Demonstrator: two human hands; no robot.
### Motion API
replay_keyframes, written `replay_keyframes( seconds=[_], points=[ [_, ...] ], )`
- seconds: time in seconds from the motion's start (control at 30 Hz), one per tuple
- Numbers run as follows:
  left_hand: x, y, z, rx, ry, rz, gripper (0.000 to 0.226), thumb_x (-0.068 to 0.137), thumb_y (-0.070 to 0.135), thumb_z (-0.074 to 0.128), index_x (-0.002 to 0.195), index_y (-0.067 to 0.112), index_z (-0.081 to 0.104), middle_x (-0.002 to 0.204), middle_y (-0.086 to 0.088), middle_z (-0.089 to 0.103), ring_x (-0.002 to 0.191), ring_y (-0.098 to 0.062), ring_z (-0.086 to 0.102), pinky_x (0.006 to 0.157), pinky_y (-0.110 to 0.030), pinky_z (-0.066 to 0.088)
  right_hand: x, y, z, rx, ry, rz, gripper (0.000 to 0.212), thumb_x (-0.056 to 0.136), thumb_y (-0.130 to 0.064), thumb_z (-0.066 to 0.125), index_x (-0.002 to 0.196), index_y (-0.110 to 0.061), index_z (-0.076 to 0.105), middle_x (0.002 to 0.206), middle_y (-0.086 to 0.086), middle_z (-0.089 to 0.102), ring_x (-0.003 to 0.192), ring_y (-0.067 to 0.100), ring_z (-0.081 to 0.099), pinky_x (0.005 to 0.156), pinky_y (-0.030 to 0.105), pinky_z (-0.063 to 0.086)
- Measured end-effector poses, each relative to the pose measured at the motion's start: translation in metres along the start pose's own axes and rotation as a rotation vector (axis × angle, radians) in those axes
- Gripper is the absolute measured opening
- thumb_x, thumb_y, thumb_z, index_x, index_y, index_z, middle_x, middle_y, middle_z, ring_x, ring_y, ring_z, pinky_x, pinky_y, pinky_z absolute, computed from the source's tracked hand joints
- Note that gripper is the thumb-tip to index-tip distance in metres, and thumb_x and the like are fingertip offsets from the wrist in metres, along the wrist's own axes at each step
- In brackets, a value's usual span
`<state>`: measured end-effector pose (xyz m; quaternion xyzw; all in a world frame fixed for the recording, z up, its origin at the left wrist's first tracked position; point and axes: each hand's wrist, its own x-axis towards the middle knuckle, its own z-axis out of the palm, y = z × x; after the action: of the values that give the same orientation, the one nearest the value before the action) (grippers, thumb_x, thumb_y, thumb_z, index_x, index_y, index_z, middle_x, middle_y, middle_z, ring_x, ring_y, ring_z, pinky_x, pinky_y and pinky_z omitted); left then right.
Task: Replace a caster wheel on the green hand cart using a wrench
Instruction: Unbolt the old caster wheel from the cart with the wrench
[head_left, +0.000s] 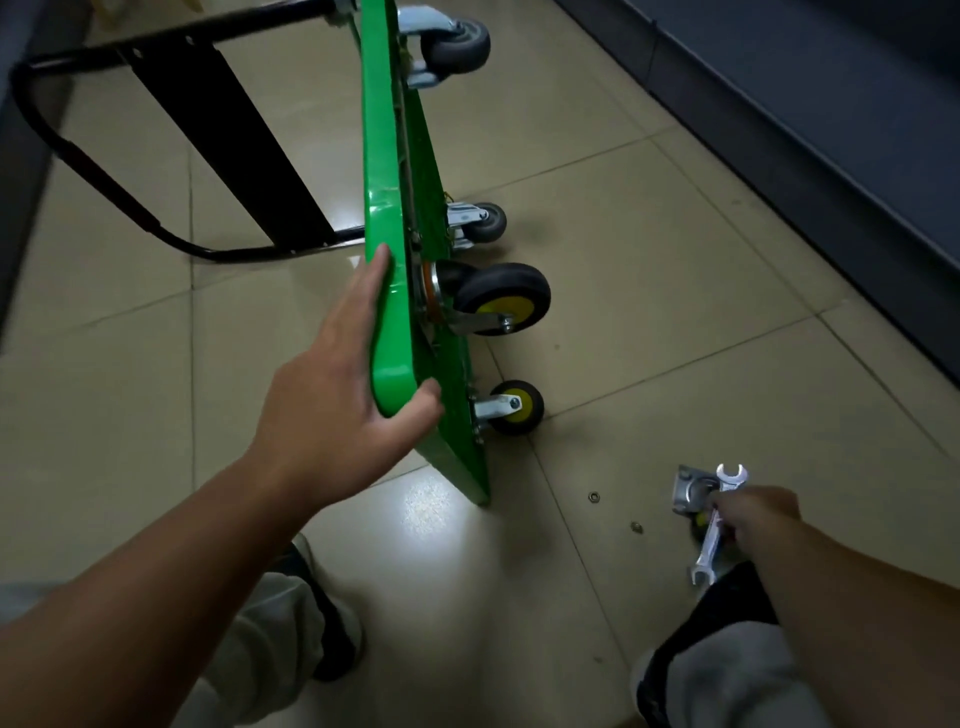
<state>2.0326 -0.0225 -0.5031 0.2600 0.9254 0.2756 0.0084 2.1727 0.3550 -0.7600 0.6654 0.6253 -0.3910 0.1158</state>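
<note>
The left hand (332, 410) and right hand (753, 519) are bare, as are both forearms up to the picture's edge. Below the left hand, a dark left shoe (332, 618) with a pale sole rim shows under loose light-grey trousers (249, 649), bunched at the cuff. Lower right of the left hand, a black right shoe (737, 597) shows under the same grey cloth.

Dim overall; glare patch on floor tiles (431, 506); edges dark, wide-angle curved.
</note>
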Motion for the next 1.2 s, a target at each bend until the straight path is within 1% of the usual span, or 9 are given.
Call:
replay_keyframes(
  seconds=[0.17, 0.27, 0.37, 0.47, 0.53, 0.6, 0.77, 1.13, 1.2],
  points=[
    [0.002, 0.01, 0.002, 0.092, 0.115, 0.007, 0.093, 0.082, 0.056, 0.051, 0.164, 0.022, 0.023, 0.17, -0.002, 0.022, 0.131, -0.02, 0.048, 0.088, -0.038, 0.052, -0.013, 0.012, 0.025, 0.035, 0.103, -0.175, 0.022, 0.088, -0.018, 0.074, 0.098, 0.001, 0.072, 0.101, 0.022, 0.072, 0.09, 0.038, 0.071, 0.075, 0.039, 0.056],
    [0.004, 0.03, 0.001, 0.226, 0.277, 0.355, 0.072, 0.085, 0.035, 0.062, 0.149, 0.006, 0.049, 0.163, -0.02, 0.032, 0.149, -0.034, 0.037, 0.11, -0.049, 0.041, -0.032, 0.014, 0.047, -0.004, -0.05, -0.193, 0.023, 0.095, -0.013, 0.063, 0.101, 0.007, 0.07, 0.105, 0.024, 0.07, 0.099, 0.038, 0.067, 0.079, 0.035, 0.05],
    [-0.004, 0.057, 0.018, 0.115, 0.175, 0.652, 0.049, 0.087, 0.022, 0.065, 0.134, 0.008, 0.066, 0.146, -0.015, 0.057, 0.138, -0.03, 0.052, 0.108, -0.049, 0.042, -0.044, 0.014, 0.056, -0.052, -0.189, -0.153, 0.011, 0.092, -0.016, 0.067, 0.087, -0.006, 0.066, 0.092, 0.013, 0.065, 0.087, 0.025, 0.061, 0.076, 0.029, 0.047],
    [-0.008, 0.074, 0.046, 0.052, -0.073, 0.609, 0.035, 0.092, 0.022, 0.064, 0.125, 0.012, 0.072, 0.127, -0.003, 0.069, 0.117, -0.024, 0.064, 0.092, -0.042, 0.05, -0.051, 0.022, 0.058, 0.031, -0.202, -0.085, 0.018, 0.092, -0.018, 0.068, 0.079, -0.015, 0.056, 0.089, 0.007, 0.059, 0.085, 0.021, 0.055, 0.079, 0.031, 0.05],
    [-0.002, 0.076, 0.064, 0.1, -0.191, 0.554, 0.034, 0.094, 0.026, 0.06, 0.123, 0.014, 0.072, 0.119, -0.001, 0.07, 0.107, -0.023, 0.065, 0.086, -0.043, 0.052, -0.052, 0.036, 0.068, 0.089, -0.191, -0.028, 0.005, 0.098, -0.018, 0.059, 0.096, -0.013, 0.061, 0.101, 0.011, 0.058, 0.092, 0.02, 0.055, 0.081, 0.032, 0.048],
    [0.009, 0.076, 0.084, 0.138, -0.285, 0.485, 0.039, 0.093, 0.031, 0.052, 0.122, 0.015, 0.072, 0.114, -0.001, 0.071, 0.103, -0.023, 0.065, 0.085, -0.041, 0.054, -0.05, 0.05, 0.082, 0.11, -0.15, 0.032, 0.019, 0.101, -0.015, 0.053, 0.117, -0.008, 0.061, 0.113, 0.015, 0.059, 0.102, 0.02, 0.057, 0.082, 0.033, 0.045],
    [0.019, 0.053, 0.153, 0.17, -0.4, 0.375, 0.033, 0.089, 0.029, 0.059, 0.115, 0.015, 0.075, 0.105, -0.002, 0.074, 0.098, -0.026, 0.068, 0.081, -0.036, 0.053, -0.038, 0.055, 0.105, 0.164, -0.149, 0.075, 0.034, 0.09, -0.012, 0.071, 0.118, 0.007, 0.067, 0.12, 0.02, 0.07, 0.11, 0.026, 0.067, 0.098, 0.037, 0.054],
    [-0.021, 0.009, 0.248, 0.177, -0.708, 0.245, 0.037, 0.089, 0.037, 0.057, 0.12, 0.023, 0.073, 0.112, 0.001, 0.073, 0.103, -0.025, 0.066, 0.08, -0.037, 0.056, -0.031, 0.082, 0.162, 0.284, -0.198, -0.015, 0.008, 0.079, -0.002, 0.077, 0.081, -0.007, 0.072, 0.094, 0.02, 0.075, 0.095, 0.035, 0.072, 0.091, 0.05, 0.058],
    [-0.028, 0.006, 0.253, 0.176, -0.742, 0.24, 0.042, 0.087, 0.041, 0.052, 0.119, 0.023, 0.072, 0.112, 0.001, 0.073, 0.103, -0.025, 0.066, 0.08, -0.039, 0.057, -0.037, 0.089, 0.16, 0.311, -0.217, 0.021, 0.025, 0.076, 0.0, 0.079, 0.064, -0.016, 0.063, 0.08, 0.011, 0.075, 0.083, 0.027, 0.072, 0.087, 0.045, 0.06]
  ],
)
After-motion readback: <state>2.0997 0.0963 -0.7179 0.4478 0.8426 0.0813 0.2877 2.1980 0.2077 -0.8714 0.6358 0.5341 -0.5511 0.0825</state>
